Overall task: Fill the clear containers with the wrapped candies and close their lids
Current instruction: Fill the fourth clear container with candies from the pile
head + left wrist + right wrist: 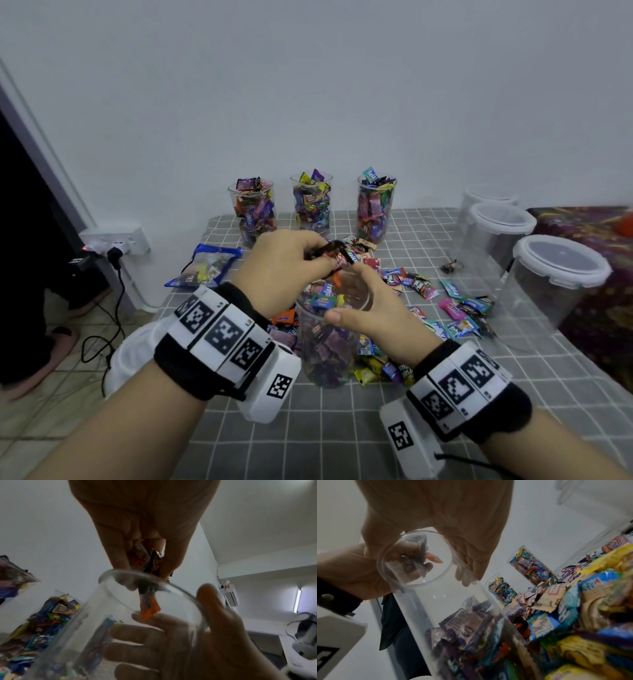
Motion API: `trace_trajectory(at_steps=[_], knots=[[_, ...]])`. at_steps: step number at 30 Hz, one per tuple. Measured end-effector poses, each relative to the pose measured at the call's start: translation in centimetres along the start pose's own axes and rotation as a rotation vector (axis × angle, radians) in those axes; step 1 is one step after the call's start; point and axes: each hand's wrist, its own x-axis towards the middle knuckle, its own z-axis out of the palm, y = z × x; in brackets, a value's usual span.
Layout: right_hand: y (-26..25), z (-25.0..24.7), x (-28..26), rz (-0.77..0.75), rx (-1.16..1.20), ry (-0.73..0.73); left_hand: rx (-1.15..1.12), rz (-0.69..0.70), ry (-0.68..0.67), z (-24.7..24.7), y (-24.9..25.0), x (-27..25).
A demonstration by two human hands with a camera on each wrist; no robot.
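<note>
The clear container point(330, 346) blurs its candies; my right hand point(371, 317) wraps its rim. My left hand point(281, 265) pinches wrapped candies point(334, 255), partly hiding them.

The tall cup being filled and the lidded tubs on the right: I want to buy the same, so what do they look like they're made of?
Tall cup: probably clear, glossy, thin plastic; the candies and the fingers behind its wall show through.
Lidded tubs: likely translucent plastic, cloudier walls, milky white lids with rim tabs.
</note>
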Motion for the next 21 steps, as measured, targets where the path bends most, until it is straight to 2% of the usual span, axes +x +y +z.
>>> trace_trajectory(at_steps=[3,7,14,17,21], knots=[[-0.1,0.0,0.0,-0.015,0.009,0.002,0.149,0.019,-0.074,0.3,0.3,-0.4],[0.2,0.1,0.3,-0.049,0.027,0.018,0.185,0.036,-0.119,0.5,0.8,-0.7],[0.6,0.0,0.4,-0.023,0.056,0.004,0.062,0.009,-0.119,0.3,0.7,-0.9],[0.7,0.0,0.3,-0.028,0.045,0.004,-0.086,0.021,-0.015,0.4,0.3,-1.0],[0.8,-0.1,0.4,-0.021,0.014,0.008,-0.152,0.011,0.172,0.1,-1.3,-1.1]])
